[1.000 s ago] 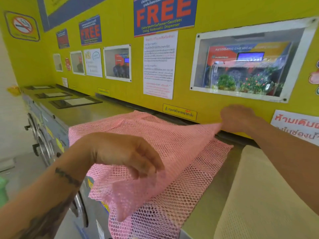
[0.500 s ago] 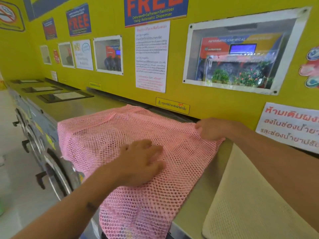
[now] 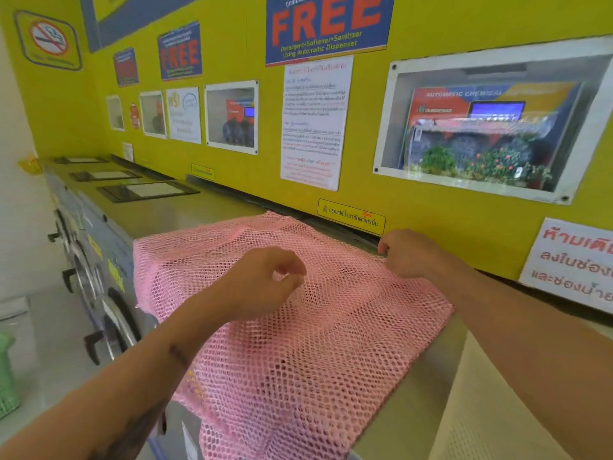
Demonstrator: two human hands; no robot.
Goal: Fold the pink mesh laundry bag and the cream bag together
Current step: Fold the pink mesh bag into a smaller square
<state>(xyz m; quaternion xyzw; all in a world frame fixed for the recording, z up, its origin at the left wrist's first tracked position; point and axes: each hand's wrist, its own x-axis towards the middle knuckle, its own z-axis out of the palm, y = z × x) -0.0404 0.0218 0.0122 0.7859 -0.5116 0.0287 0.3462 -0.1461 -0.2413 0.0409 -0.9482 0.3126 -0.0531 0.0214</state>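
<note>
Pink open-weave mesh laundry bag (image 3: 298, 327) drapes the steel washer top (image 3: 185, 217), limp, light, snaggy. Grab corners. Left hand (image 3: 265, 283) loosely curled above, empty; right hand (image 3: 406, 252) pinches far edge. Cream fine-mesh bag (image 3: 491, 413) lies beside.

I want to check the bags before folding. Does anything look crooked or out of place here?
The pink mesh bag does not lie fully on the machine top: its left and near edges hang over the front, above a washer door. The cream bag lies apart, to its right. Nothing looks torn or spilled.
</note>
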